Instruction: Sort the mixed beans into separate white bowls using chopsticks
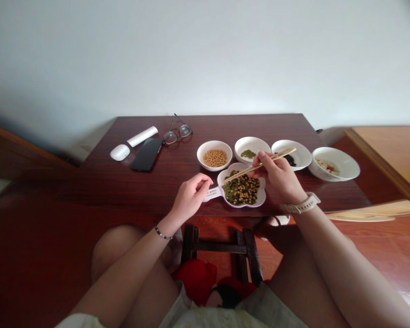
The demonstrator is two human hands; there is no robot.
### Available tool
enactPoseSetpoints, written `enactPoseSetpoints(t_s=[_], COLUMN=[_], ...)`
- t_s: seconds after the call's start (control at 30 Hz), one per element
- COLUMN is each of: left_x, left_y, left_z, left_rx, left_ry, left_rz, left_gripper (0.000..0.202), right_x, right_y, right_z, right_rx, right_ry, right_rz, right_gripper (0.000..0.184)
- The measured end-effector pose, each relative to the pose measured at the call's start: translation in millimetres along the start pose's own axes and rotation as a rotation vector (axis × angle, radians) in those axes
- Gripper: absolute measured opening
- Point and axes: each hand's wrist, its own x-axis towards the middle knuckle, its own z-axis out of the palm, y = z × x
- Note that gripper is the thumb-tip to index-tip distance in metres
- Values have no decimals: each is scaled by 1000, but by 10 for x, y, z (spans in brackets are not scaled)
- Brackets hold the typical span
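Note:
My right hand [275,173] grips a pair of wooden chopsticks [242,172], their tips down at the left side of a flower-shaped white bowl [261,197] with a purple rim. Mixed yellow, green and black beans [241,189] lie in this bowl. Its short, printed handle [213,194] points left. Right by the handle's end is my left hand [191,193], fingers curled and pressed together; what they hold, if anything, is hidden. Behind stand white bowls: one with soybeans [215,157], one with a few green beans [248,154], and one with black beans [289,160], partly covered by my right hand.
A larger white bowl [341,169] with pale pieces stands at the table's right end. On the left lie a black phone [146,155], glasses [178,134], a white rounded case [120,152] and a white stick-shaped object [142,136]. Behind the dark table [99,182] rises a wall.

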Motion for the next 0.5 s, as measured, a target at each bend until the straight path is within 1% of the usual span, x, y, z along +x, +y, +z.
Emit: enactPoseSetpoints(t_s=[0.5], left_x=[9], left_y=[-20], left_z=[9], left_rx=[28], left_ry=[21], left_rz=[8], left_gripper=[23], right_x=[-18], right_y=[15], right_z=[-14], right_rx=[20], right_ry=[-11], right_rz=[-18], right_gripper=[56])
